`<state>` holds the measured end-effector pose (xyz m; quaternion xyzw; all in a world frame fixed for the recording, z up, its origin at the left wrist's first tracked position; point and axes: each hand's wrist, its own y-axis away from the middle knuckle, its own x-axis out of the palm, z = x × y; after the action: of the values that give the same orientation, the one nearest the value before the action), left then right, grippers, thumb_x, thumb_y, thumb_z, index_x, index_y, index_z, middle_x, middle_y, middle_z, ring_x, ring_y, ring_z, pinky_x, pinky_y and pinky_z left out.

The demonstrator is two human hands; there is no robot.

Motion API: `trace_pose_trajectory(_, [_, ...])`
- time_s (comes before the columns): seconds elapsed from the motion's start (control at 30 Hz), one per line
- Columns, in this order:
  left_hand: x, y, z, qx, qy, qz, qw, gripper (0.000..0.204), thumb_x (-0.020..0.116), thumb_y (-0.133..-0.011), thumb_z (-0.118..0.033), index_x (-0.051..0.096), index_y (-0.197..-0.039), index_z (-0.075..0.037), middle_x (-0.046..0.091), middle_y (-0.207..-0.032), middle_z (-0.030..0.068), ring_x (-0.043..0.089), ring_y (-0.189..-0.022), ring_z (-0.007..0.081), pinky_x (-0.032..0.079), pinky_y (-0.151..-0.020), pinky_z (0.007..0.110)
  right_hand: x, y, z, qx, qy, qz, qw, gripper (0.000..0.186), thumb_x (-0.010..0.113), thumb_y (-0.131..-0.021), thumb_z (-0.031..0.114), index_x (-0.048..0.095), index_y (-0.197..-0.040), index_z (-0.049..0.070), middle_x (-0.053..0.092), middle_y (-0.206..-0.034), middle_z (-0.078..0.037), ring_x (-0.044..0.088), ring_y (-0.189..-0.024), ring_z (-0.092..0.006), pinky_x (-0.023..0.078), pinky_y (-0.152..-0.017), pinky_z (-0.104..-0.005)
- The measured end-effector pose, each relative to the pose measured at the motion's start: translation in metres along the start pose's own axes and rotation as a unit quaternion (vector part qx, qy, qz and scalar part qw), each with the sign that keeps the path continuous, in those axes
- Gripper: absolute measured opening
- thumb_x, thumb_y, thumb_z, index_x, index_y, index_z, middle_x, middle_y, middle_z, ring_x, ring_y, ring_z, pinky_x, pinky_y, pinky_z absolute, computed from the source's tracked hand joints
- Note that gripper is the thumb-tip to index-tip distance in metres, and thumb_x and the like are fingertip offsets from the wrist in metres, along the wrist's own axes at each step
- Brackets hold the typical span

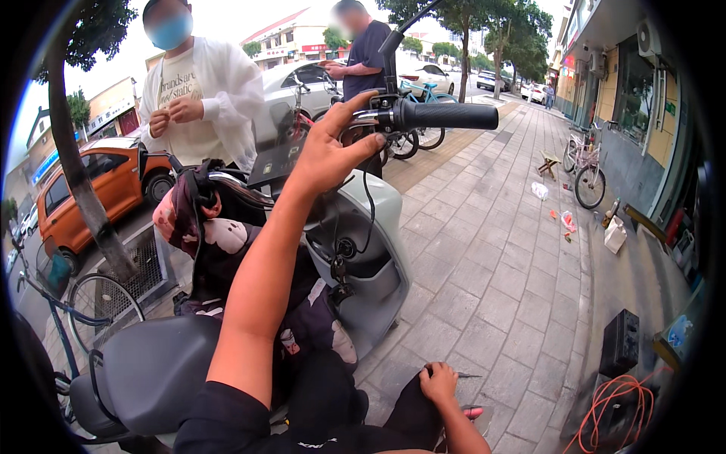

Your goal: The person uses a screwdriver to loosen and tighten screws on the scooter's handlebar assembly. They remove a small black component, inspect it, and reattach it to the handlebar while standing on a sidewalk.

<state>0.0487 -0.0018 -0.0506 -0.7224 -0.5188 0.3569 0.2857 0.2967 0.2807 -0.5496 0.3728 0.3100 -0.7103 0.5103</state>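
My left arm reaches up across the scooter (389,250), and my left hand (336,147) is closed around the inner end of the handlebar (446,116). Its thumb and forefinger sit at the brake lever and control housing, beside the black rubber grip. A loose black cable hangs below them, and a bunch of keys (340,284) dangles at the front panel. Low down, my right hand (440,382) rests on my right knee, fingers curled. A thin dark pointed tool (469,375) juts out from it; its exact kind is unclear.
A dark patterned riding apron (227,234) covers the scooter's left side, ahead of the grey seat (162,371). Two people stand beyond, one masked (200,98). On the right are an orange cable (616,408), a black case (620,340) and a parked bicycle (588,170). Paving (469,303) lies beside the scooter.
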Motion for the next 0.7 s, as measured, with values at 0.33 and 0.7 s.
trace_pose_trajectory(0.33, [0.004,-0.004,0.005,-0.007,0.018,-0.001,1.000,0.073,0.085,-0.095,-0.008,0.055,-0.161,-0.006,0.062,-0.139,0.0054,0.065,-0.126,0.0157,0.054,-0.108,0.031,0.006,0.000,-0.003,-0.008,-0.003,-0.051,0.999,0.028,0.070,-0.095,0.035,0.082,-0.107,0.013,0.076,-0.118,-0.014,0.067,-0.118,-0.0363,0.045,-0.107,-0.0526])
trace_pose_trajectory(0.7, [0.001,-0.003,0.005,0.005,0.002,0.006,1.000,0.076,0.086,-0.095,-0.008,0.052,-0.162,-0.003,0.065,-0.144,0.0091,0.066,-0.127,0.0169,0.054,-0.109,0.032,-0.007,-0.014,0.006,0.026,-0.053,-0.001,0.998,0.036,0.068,-0.098,0.036,0.081,-0.114,0.007,0.077,-0.117,-0.020,0.072,-0.111,-0.0427,0.052,-0.103,-0.0551])
